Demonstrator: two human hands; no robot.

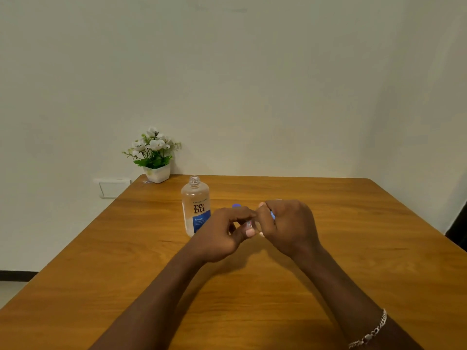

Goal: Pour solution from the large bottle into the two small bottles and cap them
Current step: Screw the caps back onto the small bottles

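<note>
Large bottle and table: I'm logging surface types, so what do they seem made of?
The large bottle looks like clear glossy plastic: its threaded neck and upper body are see-through above a blue label. The table looks like wood or wood-grain laminate, smooth with a soft sheen; which one cannot be told.

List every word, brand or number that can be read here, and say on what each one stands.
"re-nu": dark letters, label of the large bottle.
"fresh": white letters, blue part of the same label.
Small line above "re-nu": too blurred to read.
Fine print below "fresh": too small to read.
Small bottle held by the left hand: its marking is unreadable.
</note>
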